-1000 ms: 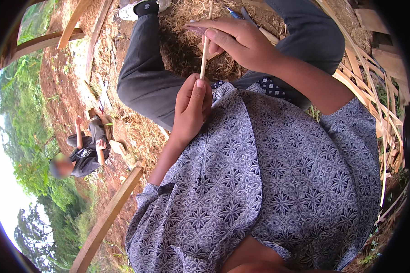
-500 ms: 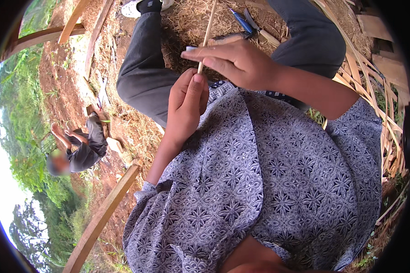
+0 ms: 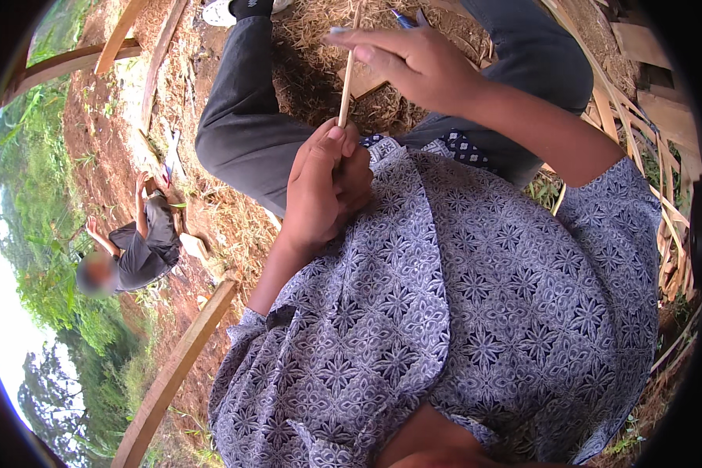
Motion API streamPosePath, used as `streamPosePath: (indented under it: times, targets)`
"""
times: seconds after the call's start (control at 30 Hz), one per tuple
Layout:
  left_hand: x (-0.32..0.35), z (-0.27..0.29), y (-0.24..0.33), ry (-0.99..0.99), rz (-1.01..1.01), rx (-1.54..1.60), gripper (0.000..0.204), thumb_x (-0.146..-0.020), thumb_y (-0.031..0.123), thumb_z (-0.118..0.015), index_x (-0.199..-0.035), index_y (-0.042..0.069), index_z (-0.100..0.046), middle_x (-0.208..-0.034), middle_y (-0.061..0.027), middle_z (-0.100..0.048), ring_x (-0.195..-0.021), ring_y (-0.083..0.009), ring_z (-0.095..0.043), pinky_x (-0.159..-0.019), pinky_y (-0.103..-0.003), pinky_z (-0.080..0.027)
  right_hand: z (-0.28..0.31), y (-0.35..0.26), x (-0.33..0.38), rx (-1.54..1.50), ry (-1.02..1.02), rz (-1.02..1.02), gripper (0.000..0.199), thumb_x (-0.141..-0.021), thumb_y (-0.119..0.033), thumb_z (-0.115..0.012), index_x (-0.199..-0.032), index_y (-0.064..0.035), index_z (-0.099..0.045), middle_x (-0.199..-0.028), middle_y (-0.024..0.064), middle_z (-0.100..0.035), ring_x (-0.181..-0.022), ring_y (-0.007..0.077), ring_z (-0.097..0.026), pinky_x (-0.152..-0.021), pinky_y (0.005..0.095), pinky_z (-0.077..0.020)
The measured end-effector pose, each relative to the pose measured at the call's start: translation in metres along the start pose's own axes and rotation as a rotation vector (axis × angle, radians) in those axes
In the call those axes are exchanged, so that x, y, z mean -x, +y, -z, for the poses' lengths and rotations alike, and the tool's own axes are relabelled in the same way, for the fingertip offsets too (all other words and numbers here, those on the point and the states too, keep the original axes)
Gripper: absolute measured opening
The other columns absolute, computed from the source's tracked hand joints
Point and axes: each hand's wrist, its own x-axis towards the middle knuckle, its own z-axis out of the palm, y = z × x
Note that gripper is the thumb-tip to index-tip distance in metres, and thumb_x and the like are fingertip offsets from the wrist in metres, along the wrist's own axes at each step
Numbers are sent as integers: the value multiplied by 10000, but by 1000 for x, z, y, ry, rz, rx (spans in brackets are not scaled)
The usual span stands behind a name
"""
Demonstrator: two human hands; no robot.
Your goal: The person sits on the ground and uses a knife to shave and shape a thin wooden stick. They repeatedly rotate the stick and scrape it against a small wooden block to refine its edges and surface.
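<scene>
A thin pale wooden stick (image 3: 347, 90) points up and away from my lap toward the top of the head view. My left hand (image 3: 313, 181) is closed around its lower end, thumb on top. Across the upper part of the stick lies my right hand (image 3: 425, 66), fingers stretched out and the thumb alongside them. A whitish patch shows at the fingertips; I cannot make out what it is. Beneath the stick, a flat piece of wood (image 3: 364, 80) rests on the ground between my legs. Beyond the right hand, a blue tool (image 3: 402, 19) is partly covered.
Wood shavings and straw (image 3: 312, 31) litter the soil. Bamboo strips and boards (image 3: 667, 187) are piled at the right. A wooden beam (image 3: 175, 374) slants at the lower left. Farther left another person (image 3: 136, 246) sits on the slope beside tools.
My right hand has moved up along the stick, away from my left hand. The wood between my legs shows more, while the curved blade and handle are now hidden. The other person's arms have shifted.
</scene>
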Motion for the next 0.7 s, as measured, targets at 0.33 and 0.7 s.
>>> streamPosePath:
  times: [0.33, 0.7]
  targets:
    - [2, 1, 9, -43, 122, 116, 238, -1031, 346, -388, -868, 174, -401, -522, 66, -280, -411, -66, -226, -388, -252, -195, -18, -9, 17, -114, -79, 278, 341, -1055, -274, -511, -1323, -129, -665, -1218, 92, -716, -1033, 208, -713, -867, 327, -543]
    - [5, 4, 9, -80, 67, 102, 249, -1036, 336, -372, -864, 158, -392, -526, 55, -287, -425, -73, -228, -407, -265, -199, 0, -7, -5, -114, 50, 149, 314, -1046, -291, -521, -1267, -157, -700, -1014, 111, -753, -767, 219, -705, -705, 372, -531]
